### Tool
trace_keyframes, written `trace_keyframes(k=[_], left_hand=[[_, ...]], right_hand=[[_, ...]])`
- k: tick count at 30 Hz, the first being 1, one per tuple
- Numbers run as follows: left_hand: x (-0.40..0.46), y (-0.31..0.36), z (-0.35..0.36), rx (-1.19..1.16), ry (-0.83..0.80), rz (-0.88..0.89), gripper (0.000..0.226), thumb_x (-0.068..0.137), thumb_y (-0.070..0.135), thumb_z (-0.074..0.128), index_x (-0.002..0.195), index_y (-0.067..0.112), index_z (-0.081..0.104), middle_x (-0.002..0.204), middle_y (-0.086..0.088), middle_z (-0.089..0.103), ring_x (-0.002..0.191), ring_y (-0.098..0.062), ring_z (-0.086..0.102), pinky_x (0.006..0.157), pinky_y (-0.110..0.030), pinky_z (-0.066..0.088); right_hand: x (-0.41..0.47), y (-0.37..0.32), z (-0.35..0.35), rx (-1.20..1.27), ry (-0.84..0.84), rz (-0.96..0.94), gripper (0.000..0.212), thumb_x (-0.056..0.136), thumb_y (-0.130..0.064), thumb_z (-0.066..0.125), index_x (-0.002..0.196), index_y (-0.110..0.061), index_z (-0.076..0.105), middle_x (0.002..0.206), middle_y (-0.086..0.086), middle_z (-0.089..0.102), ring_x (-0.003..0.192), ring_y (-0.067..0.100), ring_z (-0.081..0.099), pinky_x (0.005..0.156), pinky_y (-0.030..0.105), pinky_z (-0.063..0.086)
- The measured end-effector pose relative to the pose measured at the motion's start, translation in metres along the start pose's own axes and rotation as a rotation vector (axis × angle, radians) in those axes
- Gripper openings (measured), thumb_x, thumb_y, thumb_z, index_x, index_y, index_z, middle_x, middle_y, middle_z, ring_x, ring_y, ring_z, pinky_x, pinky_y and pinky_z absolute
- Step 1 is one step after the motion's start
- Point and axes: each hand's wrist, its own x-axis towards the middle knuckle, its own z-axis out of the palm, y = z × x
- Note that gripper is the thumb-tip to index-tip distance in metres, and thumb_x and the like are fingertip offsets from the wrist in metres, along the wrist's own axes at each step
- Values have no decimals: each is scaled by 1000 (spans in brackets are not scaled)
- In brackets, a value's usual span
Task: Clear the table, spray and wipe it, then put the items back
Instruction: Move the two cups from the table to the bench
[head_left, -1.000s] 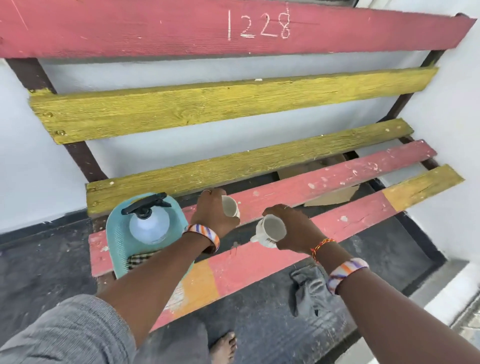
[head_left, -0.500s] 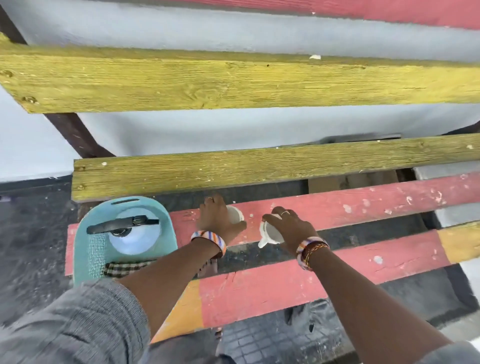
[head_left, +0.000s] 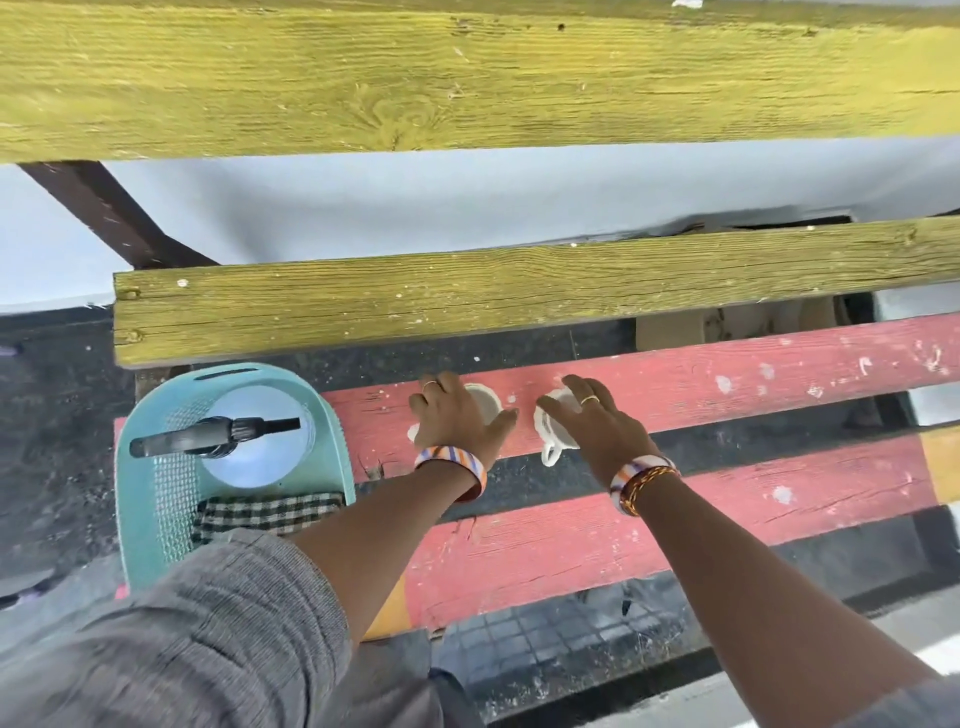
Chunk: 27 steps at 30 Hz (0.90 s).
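Observation:
Two small white cups stand side by side on the rear red plank (head_left: 727, 379) of the slatted table. My left hand (head_left: 452, 421) reaches over the left cup (head_left: 485, 402) and holds it by the rim from above. The right cup (head_left: 553, 434) has its handle pointing towards me, and my right hand (head_left: 597, 426) grips it from above in the same way. Both cups are partly hidden under my fingers.
A teal plastic basket (head_left: 332, 431) sits at the table's left end with a spray bottle (head_left: 249, 452) and a checked cloth (head_left: 265, 512) inside. Wide gaps separate the planks. A yellow plank (head_left: 467, 296) lies behind the cups, a front red plank (head_left: 675, 530) nearer me.
Both hands have lowered the cups from above the table onto the rear red plank. My head has moved closer and tilted down.

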Motion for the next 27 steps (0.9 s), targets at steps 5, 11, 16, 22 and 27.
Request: trace_keyframes(k=[5,11,16,22,27], left_hand=[[-4,-3,7,-86,-73,-39,96,70,59,65,134,0,25,136,-23,37,126,-37,36,104,-43,30],[-15,-15,9,-40,-155,141,105,69,33,76,146,24,7,146,-20,20,133,-40,25,106,-48,33],[-7,-15,6,-68,-58,159,76,79,22,65,143,28,24,140,-17,35,127,-37,35,99,-44,41],[-9,-1,12,-112,-11,54,79,74,37,71,138,23,27,132,-19,39,124,-37,37,94,-45,43],[-9,2,14,-100,-6,36,80,73,38,73,137,21,27,137,-20,35,126,-38,36,93,-46,45]], right_hand=[[-4,-9,14,183,83,161,92,79,11,54,149,-33,15,158,8,4,146,31,4,100,48,46],[2,-20,30,868,262,512,85,77,-8,66,148,-19,21,151,16,22,132,36,35,103,40,36],[6,-19,29,793,268,450,78,75,-4,69,143,-16,33,140,15,41,125,33,43,101,35,38],[11,-8,23,694,216,304,76,74,4,64,142,-15,36,140,14,41,125,31,44,102,35,39],[14,-3,22,694,156,299,82,75,2,67,145,-19,31,141,15,38,127,32,42,103,33,38]])
